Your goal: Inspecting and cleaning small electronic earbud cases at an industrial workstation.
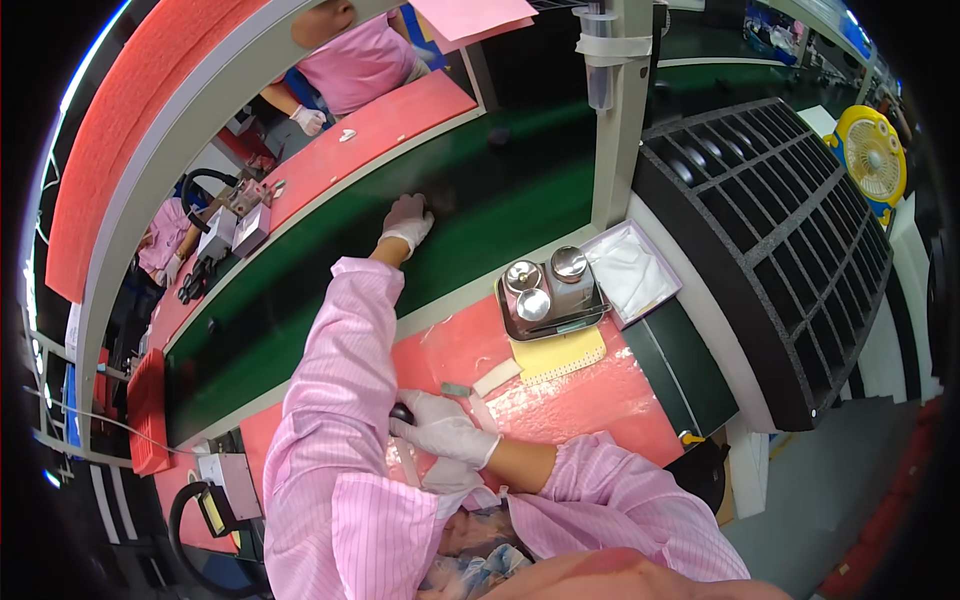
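Note:
My left hand (pixel 407 222), in a white glove, reaches out over the green conveyor belt (pixel 540 190). Its fingertips are smeared, so their position is unclear and I see nothing certain in them. Close to my body, my gloved right hand (pixel 447 430) is closed around a small dark rounded object (pixel 401 412), above the pink work mat (pixel 600 400). A white strip (pixel 496 378) and a small grey-green block (pixel 456 390) lie on the mat just beyond that hand.
A metal tray (pixel 550 325) carries several shiny round-topped containers, beside a yellow pad (pixel 560 355) and a box with white cloth (pixel 632 275). At the right stand a black divided rack (pixel 770 220) and a yellow fan (pixel 873 150). A post (pixel 620 150) rises ahead. Other people sit across the belt.

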Motion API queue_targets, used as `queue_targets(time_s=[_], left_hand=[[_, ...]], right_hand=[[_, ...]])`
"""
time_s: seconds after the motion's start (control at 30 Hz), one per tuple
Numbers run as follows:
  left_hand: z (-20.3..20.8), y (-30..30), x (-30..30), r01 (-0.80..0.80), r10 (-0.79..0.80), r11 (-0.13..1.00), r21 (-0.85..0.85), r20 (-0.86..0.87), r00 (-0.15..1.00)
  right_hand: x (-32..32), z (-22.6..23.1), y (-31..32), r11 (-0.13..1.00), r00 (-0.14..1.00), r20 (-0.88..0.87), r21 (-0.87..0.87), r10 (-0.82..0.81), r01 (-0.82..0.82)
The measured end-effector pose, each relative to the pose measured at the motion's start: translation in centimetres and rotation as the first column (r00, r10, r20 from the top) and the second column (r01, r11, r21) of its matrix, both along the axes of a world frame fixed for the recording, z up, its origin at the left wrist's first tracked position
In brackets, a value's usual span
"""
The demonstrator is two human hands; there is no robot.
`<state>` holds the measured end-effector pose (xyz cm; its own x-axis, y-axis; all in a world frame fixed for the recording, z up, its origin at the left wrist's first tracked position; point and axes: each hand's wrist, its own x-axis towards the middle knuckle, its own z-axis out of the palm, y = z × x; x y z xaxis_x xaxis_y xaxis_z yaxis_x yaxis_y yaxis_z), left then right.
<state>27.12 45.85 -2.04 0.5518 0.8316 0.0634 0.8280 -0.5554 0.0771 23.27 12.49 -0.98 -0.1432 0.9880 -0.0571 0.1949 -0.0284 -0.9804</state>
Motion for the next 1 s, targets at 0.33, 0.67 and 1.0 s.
queue_targets(time_s=[0.33,0.67,1.0], left_hand=[[4.9,-20.3,-20.5,-0.229,0.240,0.971,-0.069,0.313,0.919],[4.4,-34.4,-23.2,-0.233,0.152,0.932,0.278,0.285,0.946],[3.5,-33.9,-20.4,0.456,0.540,0.708,-0.540,0.829,0.144]], right_hand=[[-0.1,-1.2,-0.1,0.999,0.998,-0.065,0.033,0.010,-0.008],[-0.7,-2.4,0.0,0.969,0.887,-0.446,0.140,-0.123,0.204],[0.1,0.7,-2.0,0.913,0.977,-0.199,0.381,-0.073,0.146]])
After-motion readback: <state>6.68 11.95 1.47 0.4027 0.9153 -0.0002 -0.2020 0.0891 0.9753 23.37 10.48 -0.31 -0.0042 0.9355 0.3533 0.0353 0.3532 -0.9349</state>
